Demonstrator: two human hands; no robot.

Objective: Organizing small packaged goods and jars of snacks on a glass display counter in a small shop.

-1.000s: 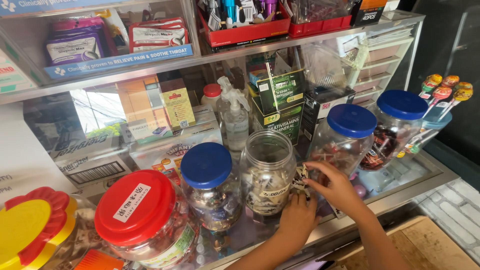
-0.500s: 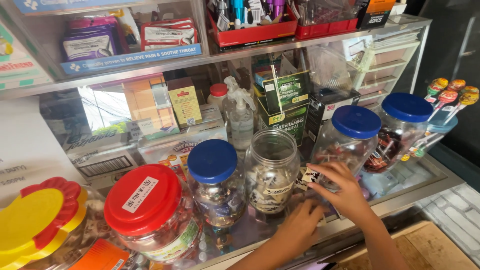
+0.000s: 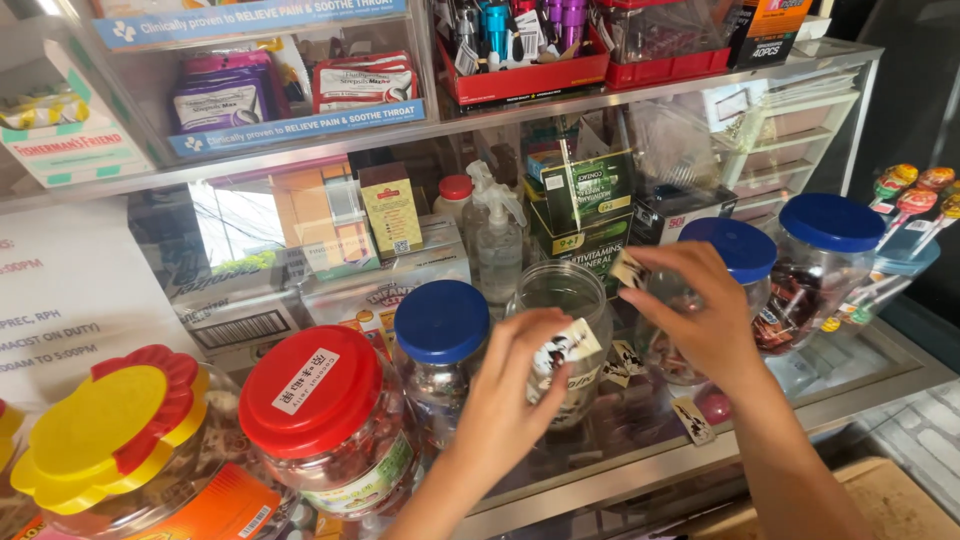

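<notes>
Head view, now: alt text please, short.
Two hands each hold a small sachet over an open clear jar on a glass counter: left hand, right hand. Blue-lidded jars flank it; more sachets lie loose.

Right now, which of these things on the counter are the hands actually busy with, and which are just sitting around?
In hand:
- open lidless jar
- sachet in the left hand, at
- sachet in the right hand, at
- loose sachets on the glass counter

Just sitting there:
- blue-lidded jars
- red-lidded jar
- spray bottle
- lollipops
</notes>
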